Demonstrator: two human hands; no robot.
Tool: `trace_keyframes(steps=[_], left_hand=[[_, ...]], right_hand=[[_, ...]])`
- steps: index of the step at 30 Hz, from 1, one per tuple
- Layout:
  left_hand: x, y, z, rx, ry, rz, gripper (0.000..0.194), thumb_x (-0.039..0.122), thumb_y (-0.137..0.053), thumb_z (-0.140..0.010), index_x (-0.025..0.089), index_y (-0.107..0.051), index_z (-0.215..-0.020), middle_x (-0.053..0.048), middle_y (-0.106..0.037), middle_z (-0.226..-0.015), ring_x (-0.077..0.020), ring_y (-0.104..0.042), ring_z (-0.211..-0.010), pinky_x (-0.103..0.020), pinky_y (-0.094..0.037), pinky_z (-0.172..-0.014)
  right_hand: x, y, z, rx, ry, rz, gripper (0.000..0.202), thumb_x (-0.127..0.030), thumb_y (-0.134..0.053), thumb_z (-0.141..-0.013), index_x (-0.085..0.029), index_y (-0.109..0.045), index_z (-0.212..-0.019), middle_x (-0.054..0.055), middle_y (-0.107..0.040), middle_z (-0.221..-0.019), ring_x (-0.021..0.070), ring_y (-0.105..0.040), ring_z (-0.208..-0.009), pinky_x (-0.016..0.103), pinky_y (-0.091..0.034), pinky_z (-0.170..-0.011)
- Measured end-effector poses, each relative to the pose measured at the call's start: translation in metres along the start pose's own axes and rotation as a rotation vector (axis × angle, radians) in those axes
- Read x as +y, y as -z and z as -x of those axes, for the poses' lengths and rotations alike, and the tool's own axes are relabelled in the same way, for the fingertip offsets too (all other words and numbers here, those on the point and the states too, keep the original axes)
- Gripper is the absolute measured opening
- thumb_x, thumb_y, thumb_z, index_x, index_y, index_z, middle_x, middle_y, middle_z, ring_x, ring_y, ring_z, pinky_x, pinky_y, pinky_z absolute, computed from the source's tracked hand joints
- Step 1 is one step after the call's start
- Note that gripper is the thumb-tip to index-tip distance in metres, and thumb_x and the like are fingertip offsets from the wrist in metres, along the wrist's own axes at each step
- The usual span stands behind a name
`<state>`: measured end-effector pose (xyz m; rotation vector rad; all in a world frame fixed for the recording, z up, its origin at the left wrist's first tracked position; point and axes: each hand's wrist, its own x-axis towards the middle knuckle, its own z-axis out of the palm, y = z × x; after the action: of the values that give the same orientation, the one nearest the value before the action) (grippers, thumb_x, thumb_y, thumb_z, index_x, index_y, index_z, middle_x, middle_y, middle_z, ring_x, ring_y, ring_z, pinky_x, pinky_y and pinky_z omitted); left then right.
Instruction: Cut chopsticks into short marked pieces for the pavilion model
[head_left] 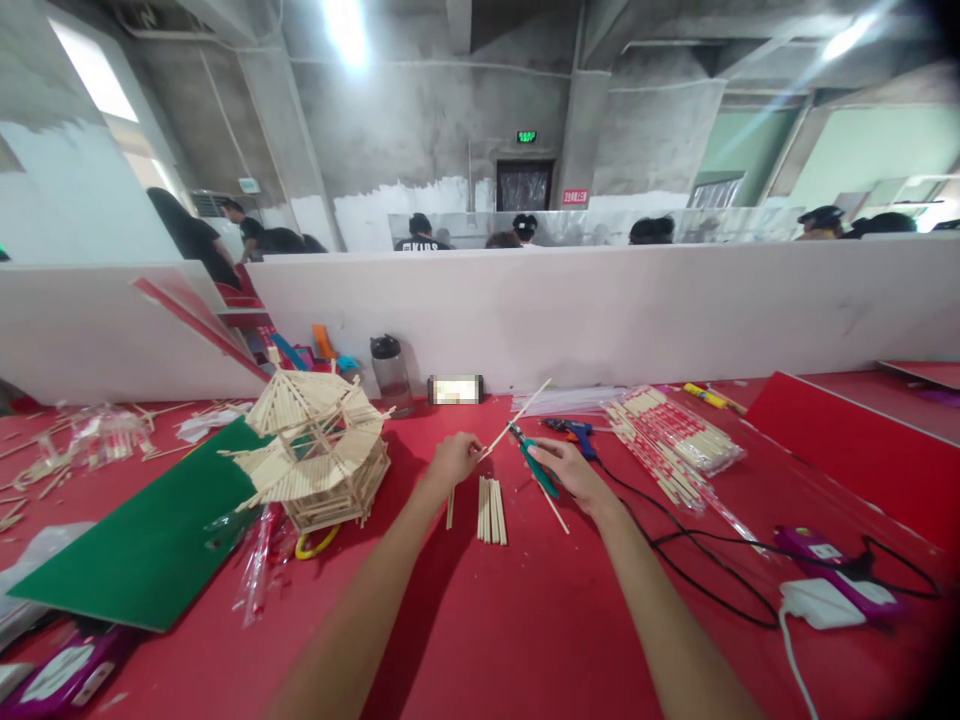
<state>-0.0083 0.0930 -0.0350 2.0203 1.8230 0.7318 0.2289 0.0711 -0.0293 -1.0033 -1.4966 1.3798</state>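
Note:
Between the fingers of my left hand (456,460) is one end of a thin wooden stick (519,416), which slants up to the right. My right hand (571,470) is closed around the green handles of a pair of pliers (537,462), whose jaws are close to the stick; I cannot tell if they touch it. Below my hands lies a row of several short cut sticks (492,510). Another stick (555,508) lies under my right hand, and a short piece (450,508) is below my left wrist. To the left stands a pavilion model (319,450) built of sticks.
A blue glue gun (577,436) with a black cable lies right of my hands, near bagged sticks (675,440). A bottle (390,375) and a phone (455,389) stand by the white partition (600,310). A green board (150,530) lies left, a red board (855,450) right.

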Motion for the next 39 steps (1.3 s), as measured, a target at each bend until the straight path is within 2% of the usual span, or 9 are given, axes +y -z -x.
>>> trace_keyframes(steps=[3, 5, 10, 12, 15, 18, 22, 31, 39], left_hand=[[0.008, -0.019, -0.012, -0.015, -0.002, -0.003, 0.005, 0.019, -0.070, -0.071, 0.017, -0.075, -0.072, -0.010, -0.072, -0.073, -0.0237, -0.068, -0.076, -0.028, -0.043, -0.072], [0.010, -0.023, -0.013, 0.003, 0.004, 0.005, 0.007, 0.019, -0.068, -0.072, 0.017, -0.074, -0.072, -0.011, -0.072, -0.074, -0.0237, -0.067, -0.077, -0.028, -0.044, -0.072], [0.006, 0.003, 0.006, 0.069, -0.026, 0.138, 0.024, 0.031, -0.054, -0.087, 0.017, -0.071, -0.097, -0.010, -0.072, -0.089, -0.0197, -0.066, -0.080, -0.028, -0.046, -0.075], [0.006, 0.016, 0.020, 0.039, -0.063, 0.437, 0.037, 0.042, -0.049, -0.090, 0.015, -0.065, -0.110, -0.010, -0.071, -0.095, -0.0171, -0.065, -0.074, -0.028, -0.049, -0.072], [0.010, 0.029, 0.044, -0.109, -0.109, 0.777, 0.054, 0.051, -0.057, -0.086, 0.021, -0.052, -0.130, -0.013, -0.060, -0.127, -0.0134, -0.065, -0.073, -0.027, -0.052, -0.069], [0.016, 0.036, 0.064, -0.257, -0.126, 0.911, 0.061, 0.047, -0.064, -0.083, 0.027, -0.046, -0.137, -0.015, -0.045, -0.145, -0.0146, -0.068, -0.078, -0.026, -0.053, -0.069], [0.023, 0.040, 0.074, -0.349, -0.100, 0.979, 0.056, 0.041, -0.072, -0.078, 0.022, -0.057, -0.129, -0.016, -0.049, -0.142, -0.0149, -0.069, -0.076, -0.026, -0.053, -0.071], [0.025, 0.040, 0.077, -0.450, 0.076, 1.210, 0.054, 0.027, -0.076, -0.075, 0.020, -0.061, -0.127, -0.016, -0.051, -0.140, -0.0101, -0.068, -0.071, -0.018, -0.052, -0.062], [0.024, 0.041, 0.076, -0.496, 0.116, 1.324, 0.046, 0.019, -0.071, -0.080, 0.015, -0.062, -0.125, -0.017, -0.058, -0.133, -0.0089, -0.069, -0.073, -0.015, -0.055, -0.068]], right_hand=[[0.003, 0.001, -0.002, -0.001, -0.010, -0.027, 0.049, -0.052, -0.067, -0.077, -0.015, -0.068, -0.110, 0.003, -0.065, -0.078, 0.0128, -0.054, -0.063, 0.023, -0.040, -0.057], [0.005, 0.002, -0.004, 0.004, -0.018, -0.045, 0.050, -0.052, -0.067, -0.077, -0.015, -0.068, -0.111, 0.003, -0.065, -0.077, 0.0122, -0.053, -0.061, 0.023, -0.039, -0.056], [0.001, -0.002, -0.002, -0.011, -0.017, -0.016, 0.051, -0.054, -0.067, -0.076, -0.015, -0.069, -0.110, 0.002, -0.063, -0.074, 0.0110, -0.052, -0.058, 0.022, -0.040, -0.053], [-0.003, -0.005, 0.002, -0.066, -0.021, 0.019, 0.050, -0.055, -0.066, -0.078, -0.017, -0.069, -0.110, 0.001, -0.062, -0.071, 0.0106, -0.051, -0.057, 0.022, -0.040, -0.052], [-0.009, -0.009, 0.008, -0.186, -0.060, 0.068, 0.048, -0.054, -0.065, -0.079, -0.019, -0.070, -0.110, 0.002, -0.064, -0.073, 0.0115, -0.054, -0.058, 0.022, -0.042, -0.054], [-0.012, -0.012, 0.013, -0.302, -0.085, 0.082, 0.045, -0.051, -0.067, -0.078, -0.018, -0.071, -0.109, 0.004, -0.067, -0.083, 0.0133, -0.059, -0.066, 0.024, -0.045, -0.060], [-0.012, -0.012, 0.015, -0.406, -0.133, 0.042, 0.047, -0.049, -0.070, -0.077, -0.016, -0.071, -0.109, 0.006, -0.069, -0.087, 0.0154, -0.061, -0.073, 0.025, -0.048, -0.066], [-0.012, -0.010, 0.019, -0.445, -0.271, -0.066, 0.045, -0.049, -0.069, -0.078, -0.017, -0.069, -0.108, 0.008, -0.070, -0.096, 0.0208, -0.066, -0.088, 0.029, -0.052, -0.073], [-0.008, -0.009, 0.018, -0.465, -0.297, -0.115, 0.046, -0.048, -0.070, -0.078, -0.016, -0.068, -0.111, 0.009, -0.070, -0.099, 0.0202, -0.068, -0.086, 0.030, -0.054, -0.073]])
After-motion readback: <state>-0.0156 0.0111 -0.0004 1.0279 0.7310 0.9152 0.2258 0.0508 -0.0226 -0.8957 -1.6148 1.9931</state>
